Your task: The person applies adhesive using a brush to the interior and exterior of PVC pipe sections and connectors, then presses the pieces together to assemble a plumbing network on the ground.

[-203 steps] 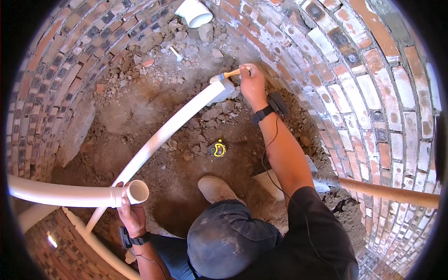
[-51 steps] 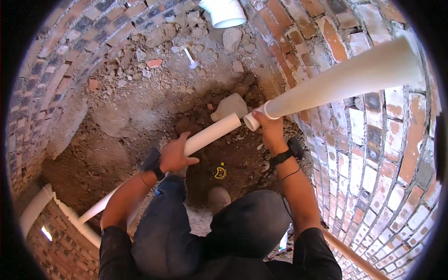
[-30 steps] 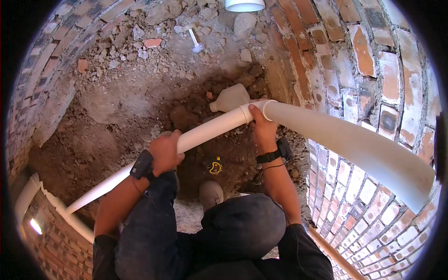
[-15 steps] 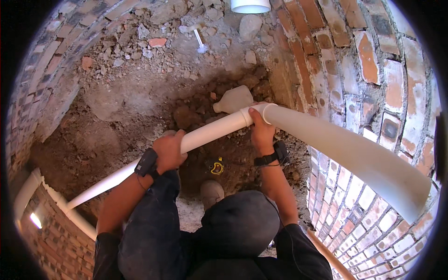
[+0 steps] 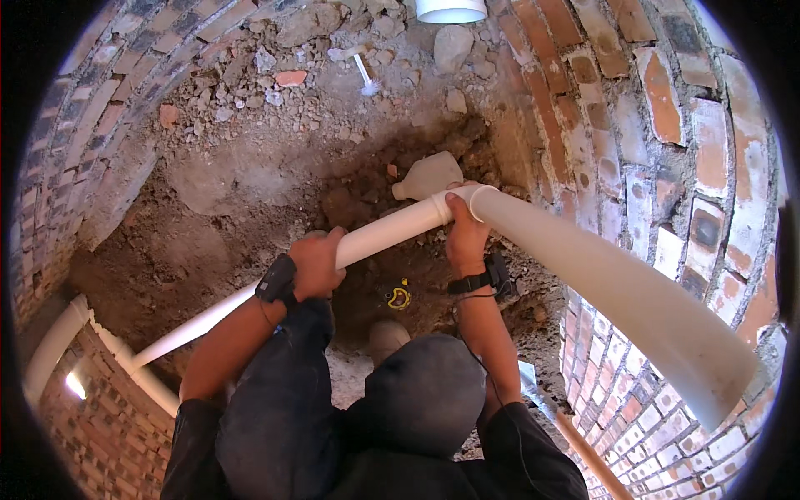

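Nearest, at 6 o'clock, are two bent knees in dark trousers [image 5: 425, 396], with a pale, dusty shoe [image 5: 388, 337] just beyond them. A wooden-handled shovel with a grey metal blade [image 5: 587, 450] lies toward 4 to 5 o'clock, beside the right sleeve.

The bare left hand [image 5: 317, 262], at 9 o'clock just off centre, is wrapped around a long, straight white plastic pipe [image 5: 387, 236]. That pipe slants from the middle down toward 8 o'clock, where it appears to meet a white branch pipe [image 5: 152, 390] beside a curved brick wall. The bare right hand [image 5: 468, 232], near 2 to 3 o'clock, grips a white plastic elbow fitting [image 5: 458, 200], thumb on the near side. The straight pipe enters the elbow at one end; a wider-looking white plastic pipe [image 5: 617, 287] leaves it at the other, its far end at 4 o'clock.

Below the straight pipe, at 6 o'clock, a black-and-yellow tape measure [image 5: 400, 294] lies on brown soil. Past the elbow, at 1 o'clock, a translucent plastic jug [image 5: 429, 175] lies on its side; contact between them is unclear.

Farther off, a thin white-handled brush [image 5: 363, 73] lies between 11 and 12 o'clock amid grey rubble, near a red brick fragment [image 5: 291, 78] at 11. Farthest, at 12, sits a round-mouthed white plastic fitting [image 5: 451, 11].
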Demonstrator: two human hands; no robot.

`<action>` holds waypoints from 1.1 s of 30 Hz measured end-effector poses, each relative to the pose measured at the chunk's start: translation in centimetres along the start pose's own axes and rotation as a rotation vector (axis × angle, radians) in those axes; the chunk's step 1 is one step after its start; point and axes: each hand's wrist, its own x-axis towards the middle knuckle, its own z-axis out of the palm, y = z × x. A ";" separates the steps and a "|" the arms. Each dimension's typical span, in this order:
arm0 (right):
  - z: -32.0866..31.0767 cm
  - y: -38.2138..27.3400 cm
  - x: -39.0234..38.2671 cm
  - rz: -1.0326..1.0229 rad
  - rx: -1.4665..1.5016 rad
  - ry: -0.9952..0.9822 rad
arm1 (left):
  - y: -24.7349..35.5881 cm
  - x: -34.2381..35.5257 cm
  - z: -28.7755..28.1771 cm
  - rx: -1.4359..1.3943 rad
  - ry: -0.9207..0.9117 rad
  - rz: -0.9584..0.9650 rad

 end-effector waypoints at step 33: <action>-5.6 -24.8 -3.5 -0.391 -0.642 -0.428 | -2.1 2.3 0.6 -0.045 -0.147 0.035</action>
